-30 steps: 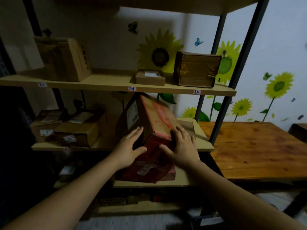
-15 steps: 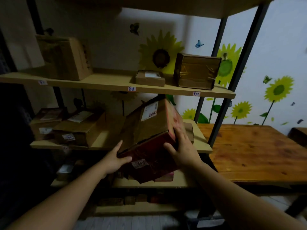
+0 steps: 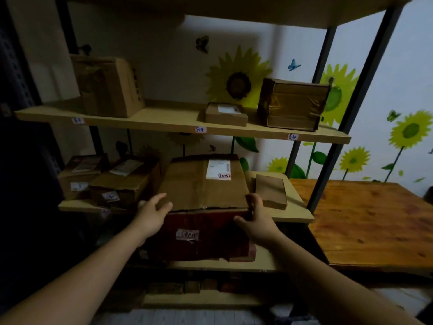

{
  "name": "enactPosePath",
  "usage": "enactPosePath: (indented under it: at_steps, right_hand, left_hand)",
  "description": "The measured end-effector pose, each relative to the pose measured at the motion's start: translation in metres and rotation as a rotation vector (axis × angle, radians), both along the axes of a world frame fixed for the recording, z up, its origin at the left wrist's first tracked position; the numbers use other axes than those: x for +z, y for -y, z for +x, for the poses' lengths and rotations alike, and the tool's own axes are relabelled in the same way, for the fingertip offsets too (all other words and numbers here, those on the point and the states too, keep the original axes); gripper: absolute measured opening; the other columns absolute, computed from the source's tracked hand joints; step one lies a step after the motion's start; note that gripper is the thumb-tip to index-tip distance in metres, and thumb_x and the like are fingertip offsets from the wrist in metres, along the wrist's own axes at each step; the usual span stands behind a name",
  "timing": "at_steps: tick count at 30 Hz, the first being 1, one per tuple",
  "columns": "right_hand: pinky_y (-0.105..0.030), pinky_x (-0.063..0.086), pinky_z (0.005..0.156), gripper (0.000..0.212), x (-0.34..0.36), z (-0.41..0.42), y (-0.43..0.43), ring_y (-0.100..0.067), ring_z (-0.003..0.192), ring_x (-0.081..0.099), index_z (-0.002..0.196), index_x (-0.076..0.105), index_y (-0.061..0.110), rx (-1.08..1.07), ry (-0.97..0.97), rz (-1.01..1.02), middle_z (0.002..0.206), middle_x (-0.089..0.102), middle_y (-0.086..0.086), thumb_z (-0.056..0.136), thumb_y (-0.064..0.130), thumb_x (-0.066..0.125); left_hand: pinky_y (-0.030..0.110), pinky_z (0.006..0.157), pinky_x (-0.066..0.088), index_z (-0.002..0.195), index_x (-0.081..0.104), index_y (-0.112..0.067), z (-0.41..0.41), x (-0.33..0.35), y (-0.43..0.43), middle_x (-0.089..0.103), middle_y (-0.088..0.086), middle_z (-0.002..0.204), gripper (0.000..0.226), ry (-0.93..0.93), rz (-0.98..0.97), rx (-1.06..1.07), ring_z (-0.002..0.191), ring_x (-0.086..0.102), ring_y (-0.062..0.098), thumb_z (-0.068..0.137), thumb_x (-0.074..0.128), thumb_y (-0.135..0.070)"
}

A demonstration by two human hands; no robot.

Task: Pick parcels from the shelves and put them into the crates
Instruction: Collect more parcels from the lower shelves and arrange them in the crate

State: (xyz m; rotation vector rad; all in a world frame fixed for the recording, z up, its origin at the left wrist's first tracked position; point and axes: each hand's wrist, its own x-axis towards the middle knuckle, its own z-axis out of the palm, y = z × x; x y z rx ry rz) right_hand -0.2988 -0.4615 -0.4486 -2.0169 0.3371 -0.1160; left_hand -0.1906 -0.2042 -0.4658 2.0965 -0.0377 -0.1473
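Shelf tags [image 3: 200, 129] unreadable, label [image 3: 218, 169] on parcel [image 3: 199, 191] blurred, bottom-shelf items [image 3: 165, 288] lost in shadow, table [image 3: 375, 219] cut off

Upper shelf [image 3: 164, 119] carries a tall box [image 3: 107, 86], flat parcel [image 3: 226, 113] — and taped box [image 3: 293, 104].

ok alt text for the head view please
Left hand and right hand hold a large brown-and-red parcel by its near corners, in front of shelves holding smaller boxes. A wooden table stands to the right, by a wall with sunflower decals.
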Motion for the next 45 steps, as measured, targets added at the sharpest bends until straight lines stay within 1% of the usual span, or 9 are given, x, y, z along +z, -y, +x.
enactPosePath:
  at_steps: [4, 12, 17, 23, 28, 33, 38, 42, 45]
  right_hand:
    - [-0.038, 0.053, 0.087, 0.078, -0.023, 0.010, -0.014, -0.022, 0.116, 0.052, 0.148, 0.016, 0.039, -0.037, -0.061, 0.114, 0.145, 0.041, -0.002, 0.088, 0.037, 0.065]
    - [-0.049, 0.052, 0.094, 0.113, -0.052, 0.009, -0.015, -0.026, 0.119, 0.053, 0.148, 0.014, 0.041, -0.116, -0.094, 0.212, 0.140, 0.045, -0.003, 0.058, 0.045, 0.081]
    - [-0.047, 0.051, 0.096, 0.103, -0.070, -0.001, -0.016, -0.030, 0.120, 0.053, 0.151, 0.014, 0.028, -0.134, -0.190, 0.337, 0.137, 0.048, -0.008, 0.074, 0.018, 0.081]
    - [-0.035, 0.053, 0.072, 0.099, -0.090, -0.012, -0.022, -0.033, 0.123, 0.050, 0.150, 0.010, 0.030, -0.156, -0.230, 0.396, 0.138, 0.044, -0.010, 0.079, 0.003, 0.073]
    - [-0.046, 0.056, 0.085, 0.096, -0.089, -0.017, -0.016, -0.033, 0.126, 0.047, 0.150, 0.014, 0.034, -0.134, -0.186, 0.393, 0.140, 0.043, -0.007, 0.080, 0.002, 0.071]
    - [-0.032, 0.049, 0.081, 0.092, -0.074, -0.035, 0.005, -0.029, 0.130, 0.045, 0.149, 0.017, 0.033, -0.094, -0.082, 0.357, 0.142, 0.042, -0.004, 0.081, 0.001, 0.070]
    - [-0.045, 0.048, 0.096, 0.093, -0.060, -0.060, 0.034, -0.028, 0.130, 0.043, 0.149, 0.017, 0.034, -0.069, -0.015, 0.332, 0.135, 0.043, 0.002, 0.081, 0.000, 0.070]
    - [-0.037, 0.061, 0.069, 0.091, -0.047, -0.090, 0.053, -0.026, 0.116, 0.050, 0.145, 0.023, 0.039, -0.050, 0.056, 0.405, 0.130, 0.043, 0.002, 0.079, -0.002, 0.071]
    - [-0.045, 0.057, 0.086, 0.091, -0.037, -0.119, 0.062, -0.024, 0.122, 0.049, 0.145, 0.025, 0.036, -0.107, 0.140, 0.343, 0.134, 0.046, -0.001, 0.076, 0.003, 0.074]
  left_hand:
    - [0.050, 0.108, 0.033, 0.151, 0.007, -0.026, -0.001, -0.008, -0.001, 0.008, 0.007, 0.156, 0.088, -0.087, 0.033, 0.043, 0.139, 0.023, 0.032, 0.085, 0.062, -0.046]
    - [0.045, 0.090, 0.046, 0.147, 0.017, -0.026, -0.010, -0.028, -0.003, 0.039, 0.007, 0.142, 0.088, -0.322, -0.157, 0.056, 0.120, 0.046, 0.029, 0.079, 0.073, -0.030]
    - [0.049, 0.086, 0.050, 0.144, 0.011, -0.034, -0.028, -0.042, 0.003, 0.037, 0.006, 0.142, 0.091, -0.384, -0.222, 0.081, 0.115, 0.047, 0.028, 0.079, 0.074, -0.017]
    - [0.051, 0.094, 0.046, 0.141, 0.020, -0.033, -0.045, -0.063, -0.001, 0.041, 0.004, 0.140, 0.085, -0.429, -0.123, 0.045, 0.123, 0.045, 0.029, 0.078, 0.074, -0.015]
    - [0.052, 0.094, 0.045, 0.140, 0.023, -0.035, -0.052, -0.062, -0.002, 0.045, 0.002, 0.136, 0.083, -0.390, -0.195, 0.046, 0.121, 0.045, 0.027, 0.078, 0.074, -0.014]
    - [0.051, 0.095, 0.046, 0.141, 0.024, -0.034, -0.069, -0.051, 0.014, 0.045, 0.002, 0.134, 0.083, -0.308, -0.231, 0.041, 0.120, 0.046, 0.025, 0.078, 0.074, -0.013]
    - [0.052, 0.104, 0.040, 0.141, 0.024, -0.031, -0.098, -0.044, 0.041, 0.047, 0.002, 0.134, 0.084, -0.208, -0.275, 0.047, 0.122, 0.046, 0.024, 0.076, 0.075, -0.012]
    - [0.043, 0.106, 0.038, 0.140, 0.026, -0.026, -0.130, -0.033, 0.063, 0.049, 0.001, 0.129, 0.082, -0.120, -0.289, 0.020, 0.119, 0.047, 0.021, 0.076, 0.075, -0.010]
    - [0.035, 0.102, 0.037, 0.142, 0.024, -0.025, -0.157, -0.017, 0.076, 0.047, 0.000, 0.128, 0.083, -0.044, -0.275, -0.022, 0.118, 0.046, 0.018, 0.077, 0.074, -0.013]
